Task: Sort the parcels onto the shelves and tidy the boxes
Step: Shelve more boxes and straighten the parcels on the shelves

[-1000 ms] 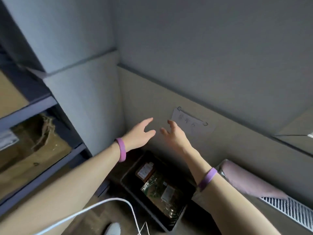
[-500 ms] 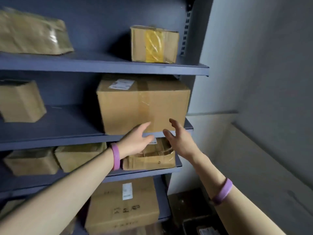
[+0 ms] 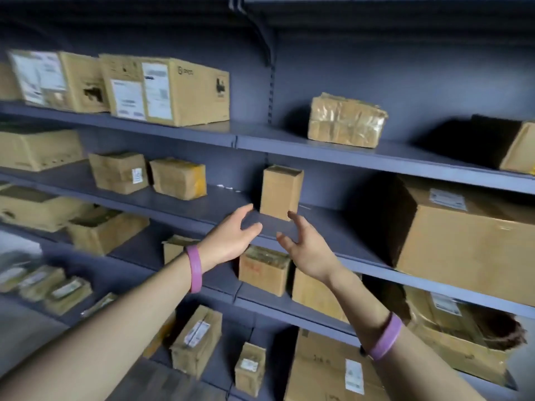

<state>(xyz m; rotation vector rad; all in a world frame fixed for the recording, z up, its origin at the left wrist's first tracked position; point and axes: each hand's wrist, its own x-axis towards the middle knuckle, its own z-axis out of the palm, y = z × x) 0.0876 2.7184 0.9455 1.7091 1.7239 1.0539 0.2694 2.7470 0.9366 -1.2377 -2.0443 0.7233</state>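
Blue-grey metal shelves (image 3: 289,227) fill the view, stacked with brown cardboard parcels. A small upright box (image 3: 280,192) stands alone on the middle shelf. My left hand (image 3: 231,238) and my right hand (image 3: 307,247) are raised side by side just below and in front of that box, both empty with fingers loosely spread. Neither hand touches the box. A purple band circles each wrist.
A big carton (image 3: 469,241) sits at the right of the same shelf. Two small boxes (image 3: 147,176) lie to the left. A taped parcel (image 3: 346,121) and labelled cartons (image 3: 168,91) are on the shelf above. Several more parcels (image 3: 265,269) sit on lower shelves.
My view has swung left, from a wall corner and floor crate to the shelving, then further left along it. Both hands stayed raised, open and empty.
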